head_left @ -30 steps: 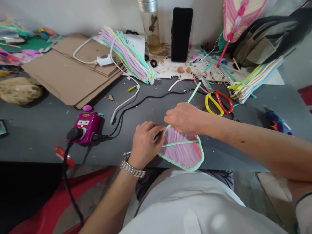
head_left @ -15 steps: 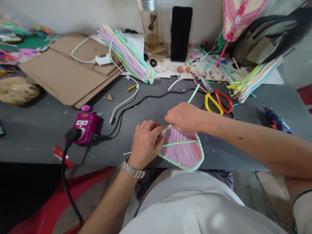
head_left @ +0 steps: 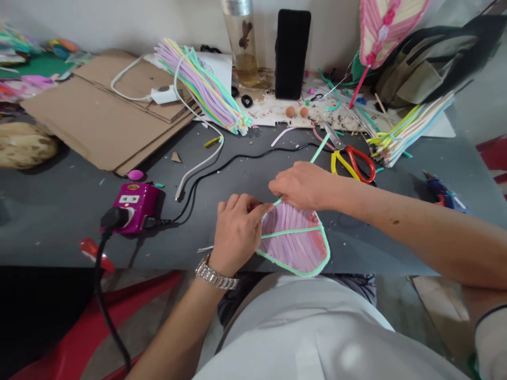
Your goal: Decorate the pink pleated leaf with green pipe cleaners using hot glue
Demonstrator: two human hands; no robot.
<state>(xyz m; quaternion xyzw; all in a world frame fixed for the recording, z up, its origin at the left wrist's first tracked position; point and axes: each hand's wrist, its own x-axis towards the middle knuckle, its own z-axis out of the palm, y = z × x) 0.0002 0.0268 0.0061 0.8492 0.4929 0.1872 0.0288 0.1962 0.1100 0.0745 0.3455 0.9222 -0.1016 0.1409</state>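
A leaf-shaped craft piece [head_left: 293, 245] of lilac pipe cleaners, pinkish at its right end, lies at the table's front edge. Mint-green pipe cleaner borders it, and a strip crosses its middle. My left hand [head_left: 237, 229], wearing a metal watch, is closed on the piece's left end, thumb and index finger pinching at the upper border. Just right of it, my right hand [head_left: 299, 184] is closed on the mint-green pipe cleaner [head_left: 320, 149] along the upper border. The free end of that pipe cleaner sticks out past the knuckles toward the scissors. Both hands' fingertips are partly hidden.
Scissors [head_left: 352, 162] with yellow and red handles lie beyond my right hand, a glue gun [head_left: 446, 192] farther right. Pipe-cleaner bundles [head_left: 204, 87], cardboard [head_left: 106, 113], a purple power socket [head_left: 137, 203] with cords, a phone [head_left: 292, 55] and a bottle [head_left: 243, 47] stand around.
My right hand has shifted slightly along the upper border, away from my left fingertips. My left hand keeps its pinch. The whole view has shifted a little.
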